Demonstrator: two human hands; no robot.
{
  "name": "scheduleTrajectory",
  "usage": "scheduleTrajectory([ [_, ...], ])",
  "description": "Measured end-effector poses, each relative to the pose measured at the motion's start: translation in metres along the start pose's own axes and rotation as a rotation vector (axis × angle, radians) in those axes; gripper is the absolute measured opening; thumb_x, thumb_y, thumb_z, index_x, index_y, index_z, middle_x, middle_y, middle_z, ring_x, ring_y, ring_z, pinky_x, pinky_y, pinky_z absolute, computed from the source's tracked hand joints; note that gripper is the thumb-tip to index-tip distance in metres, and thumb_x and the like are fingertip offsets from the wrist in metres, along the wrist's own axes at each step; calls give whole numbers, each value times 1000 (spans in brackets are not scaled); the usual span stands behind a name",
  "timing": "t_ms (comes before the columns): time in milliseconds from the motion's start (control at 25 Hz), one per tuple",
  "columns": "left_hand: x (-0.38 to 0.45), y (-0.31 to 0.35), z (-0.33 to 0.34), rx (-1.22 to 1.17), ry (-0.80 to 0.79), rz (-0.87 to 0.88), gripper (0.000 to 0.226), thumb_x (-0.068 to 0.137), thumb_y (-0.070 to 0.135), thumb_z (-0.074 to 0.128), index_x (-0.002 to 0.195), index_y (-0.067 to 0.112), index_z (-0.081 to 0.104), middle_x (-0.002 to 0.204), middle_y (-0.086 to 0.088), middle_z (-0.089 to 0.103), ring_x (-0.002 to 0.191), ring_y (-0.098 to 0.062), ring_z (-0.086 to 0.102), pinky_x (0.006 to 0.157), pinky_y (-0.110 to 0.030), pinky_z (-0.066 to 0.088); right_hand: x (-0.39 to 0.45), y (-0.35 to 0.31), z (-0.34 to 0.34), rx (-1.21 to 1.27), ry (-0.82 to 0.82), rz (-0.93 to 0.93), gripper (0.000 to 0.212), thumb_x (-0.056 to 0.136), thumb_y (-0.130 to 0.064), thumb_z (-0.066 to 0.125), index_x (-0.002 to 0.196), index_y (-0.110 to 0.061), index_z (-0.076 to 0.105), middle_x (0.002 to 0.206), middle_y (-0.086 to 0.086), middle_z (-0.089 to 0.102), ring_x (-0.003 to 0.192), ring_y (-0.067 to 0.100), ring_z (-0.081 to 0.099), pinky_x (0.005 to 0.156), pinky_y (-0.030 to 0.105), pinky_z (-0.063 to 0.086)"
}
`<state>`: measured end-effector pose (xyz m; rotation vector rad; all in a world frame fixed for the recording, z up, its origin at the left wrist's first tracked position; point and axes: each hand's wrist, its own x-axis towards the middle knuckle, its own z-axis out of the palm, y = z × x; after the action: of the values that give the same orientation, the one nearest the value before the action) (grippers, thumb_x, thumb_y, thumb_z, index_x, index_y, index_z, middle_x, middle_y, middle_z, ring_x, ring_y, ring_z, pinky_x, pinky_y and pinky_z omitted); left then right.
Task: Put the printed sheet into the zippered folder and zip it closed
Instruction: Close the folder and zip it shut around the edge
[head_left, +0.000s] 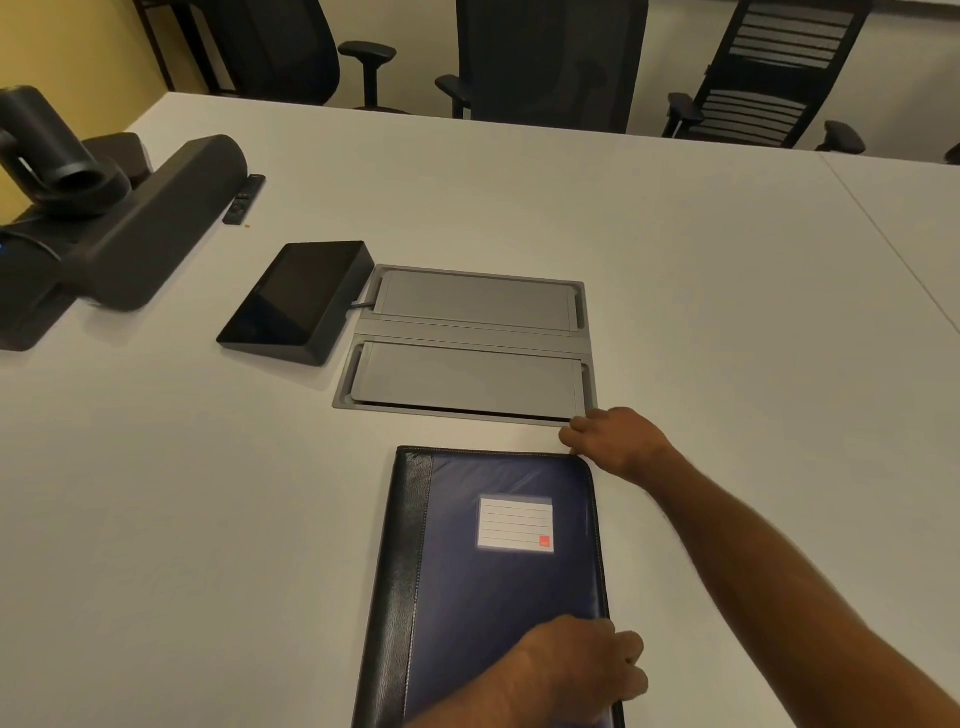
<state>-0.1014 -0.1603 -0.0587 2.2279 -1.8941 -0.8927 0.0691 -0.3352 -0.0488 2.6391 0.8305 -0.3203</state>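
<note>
A dark blue zippered folder (488, 571) with a black spine and a white label lies closed on the white table (182, 493), in front of me. My left hand (582, 670) rests on its near right edge, fingers curled over that edge. My right hand (613, 439) sits at the folder's far right corner with its fingers pinched together there; the zipper pull is hidden under them. No printed sheet is visible.
A grey cable hatch (472, 345) is set into the table just beyond the folder. A black touch panel (296, 301) stands to its left, and a black camera bar (119, 223) with a remote (244, 200) lies farther left. Office chairs (545, 62) line the far edge.
</note>
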Motion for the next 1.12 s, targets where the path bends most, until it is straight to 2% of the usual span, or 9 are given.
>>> scheduleTrajectory([
  [80,1,2,-2,-245,23,-201,17,96,25,56,108,13,60,112,-12,62,103,-38,63,81,-47,52,-1,-3,0,1,-8,-6,44,84,-22,71,121,-15,48,108,12,64,88,26,62,72,37,56],
  [200,0,-17,-22,-418,200,-292,21,95,27,58,113,18,63,117,-7,62,108,-30,60,90,-44,49,-3,-5,1,42,-3,12,39,85,-17,68,119,-14,49,108,13,64,89,27,63,72,37,54],
  [320,-3,-57,-55,-498,673,-584,19,95,30,59,110,19,64,111,-2,64,102,-19,57,93,-39,51,-5,-6,3,139,38,92,31,87,-7,59,115,-16,52,107,10,63,90,27,61,66,33,48],
  [400,-3,-88,-71,-508,848,-794,23,94,33,59,114,22,63,113,1,64,106,-17,52,92,-35,48,-5,-5,4,207,64,111,26,89,-8,57,113,-17,54,104,8,64,87,25,61,63,30,42],
  [520,4,-120,-83,-448,717,-961,40,94,40,59,129,22,59,130,-1,59,119,-23,49,97,-39,42,-5,-3,5,251,94,90,27,89,-9,60,115,-15,57,104,10,65,86,26,62,65,30,45],
  [600,14,-131,-86,-435,631,-1001,41,94,43,58,128,21,60,130,-2,59,120,-25,48,96,-41,40,-3,0,5,260,104,82,30,89,-7,59,118,-16,57,107,9,65,89,26,62,68,33,50],
  [840,44,-143,-89,-565,570,-1091,29,92,45,59,103,21,69,102,-2,67,105,-24,59,91,-41,38,-3,4,7,310,147,47,39,90,-2,57,125,-19,60,110,8,67,94,26,63,75,37,56],
  [1000,50,-150,-94,-655,573,-1175,22,89,42,64,93,21,68,79,4,58,86,-20,59,85,-40,34,-4,4,10,379,192,42,33,91,-5,58,122,-17,62,108,10,67,92,28,64,75,38,55],
  [1120,52,-152,-94,-680,611,-1206,19,89,36,65,98,19,68,82,3,60,86,-20,59,89,-40,36,-5,-2,11,700,265,278,20,90,-10,61,109,-13,69,101,6,72,86,21,65,76,30,52],
])
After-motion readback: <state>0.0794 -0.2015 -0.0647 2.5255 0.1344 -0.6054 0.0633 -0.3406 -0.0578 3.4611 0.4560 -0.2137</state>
